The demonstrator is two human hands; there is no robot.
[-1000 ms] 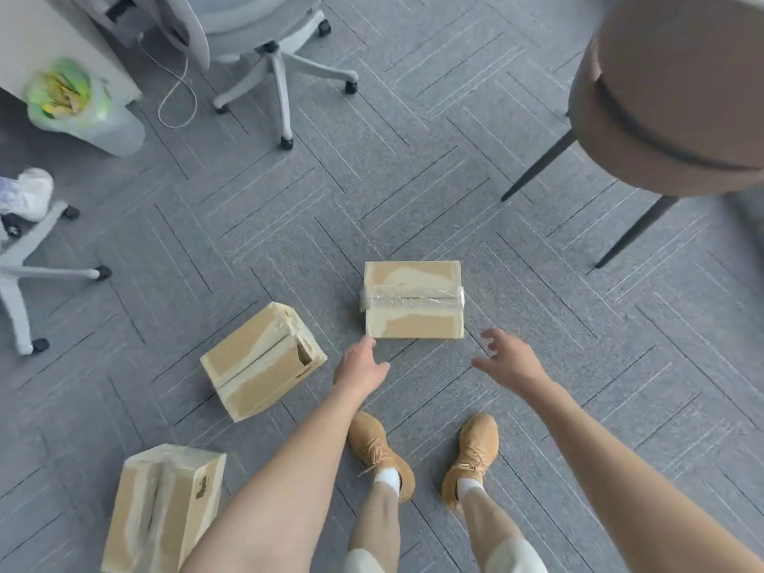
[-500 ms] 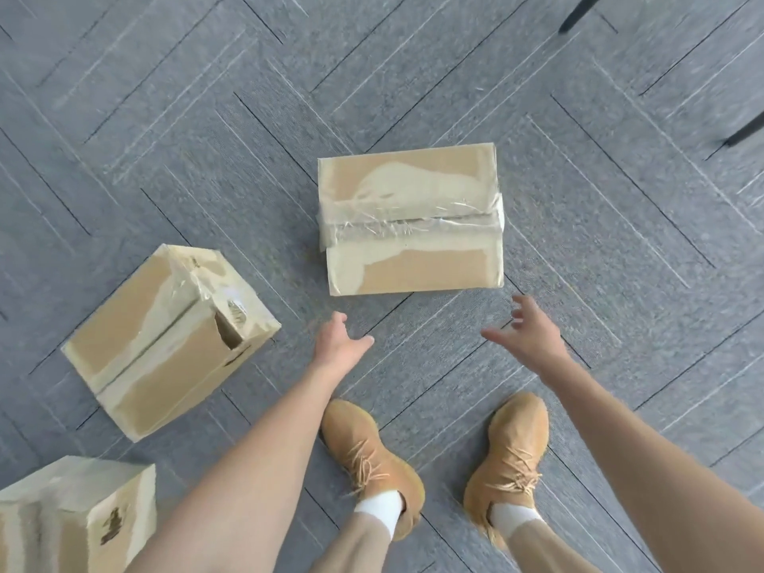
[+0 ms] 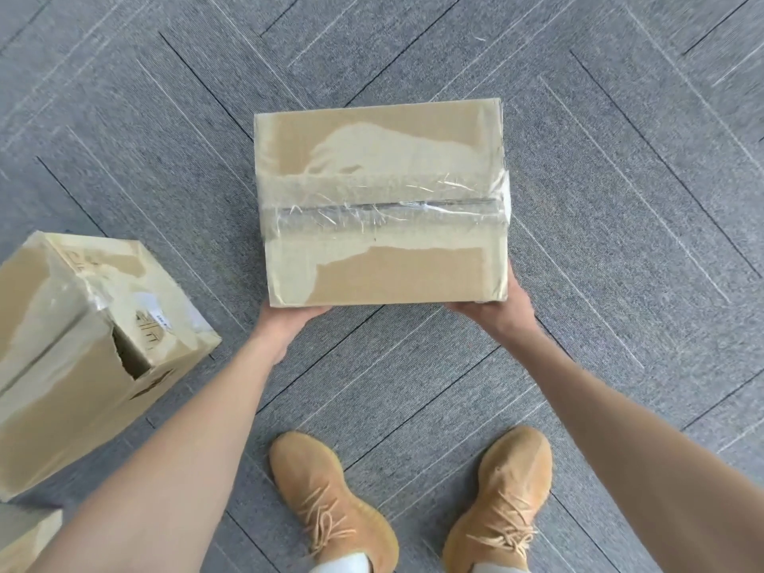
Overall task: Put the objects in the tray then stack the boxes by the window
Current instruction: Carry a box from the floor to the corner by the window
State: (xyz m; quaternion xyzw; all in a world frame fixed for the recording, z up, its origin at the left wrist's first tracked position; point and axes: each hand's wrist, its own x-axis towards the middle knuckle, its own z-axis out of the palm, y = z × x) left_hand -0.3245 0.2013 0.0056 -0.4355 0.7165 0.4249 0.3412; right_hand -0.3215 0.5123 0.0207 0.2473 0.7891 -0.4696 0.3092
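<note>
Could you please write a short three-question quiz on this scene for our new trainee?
1. True or false: both hands grip the taped box.
2. Which box has a torn side? A) the taped box B) the left box
3. Fill in: the left hand and right hand hold the box at its near bottom ____.

Key: 1 true; 2 B; 3 corners.
</note>
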